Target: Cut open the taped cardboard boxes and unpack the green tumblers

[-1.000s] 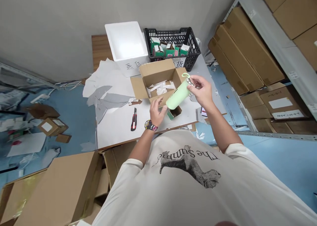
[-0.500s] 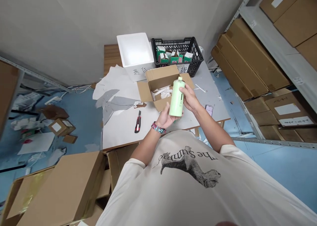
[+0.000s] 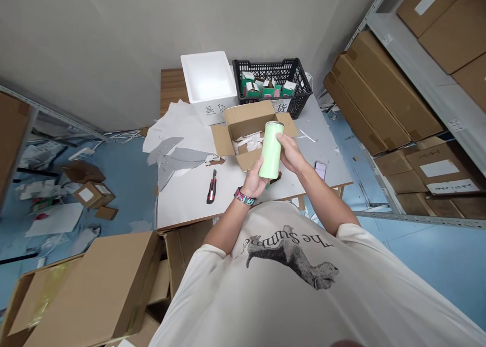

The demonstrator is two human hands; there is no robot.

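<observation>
A pale green bottle [image 3: 271, 152] is held between both of my hands in front of my chest, slightly tilted. My left hand [image 3: 254, 181] supports its lower end, with the fingers partly hidden behind it. My right hand [image 3: 291, 152] grips its upper right side, thumb on the front. A dark rim shows at the bottle's top end, and no nozzle or printing is visible on it. Behind it stands an open cardboard box [image 3: 243, 115] with white paper pieces inside. A red and black utility knife [image 3: 211, 187] lies to the left on the table.
A white foam box [image 3: 212, 109] and a black plastic crate [image 3: 301, 91] holding several small green-and-white cartons stand at the table's back. Grey sheeting [image 3: 182, 157] lies left, a phone [image 3: 321, 169] right. Shelves with cardboard boxes [image 3: 379, 93] flank the right side; a large carton [image 3: 94, 281] sits lower left.
The bottle has been turned in my hands: its pale nozzle and dark printing, seen before, are out of sight, and a dark rim shows at the top. Both hands stay near the same spot.
</observation>
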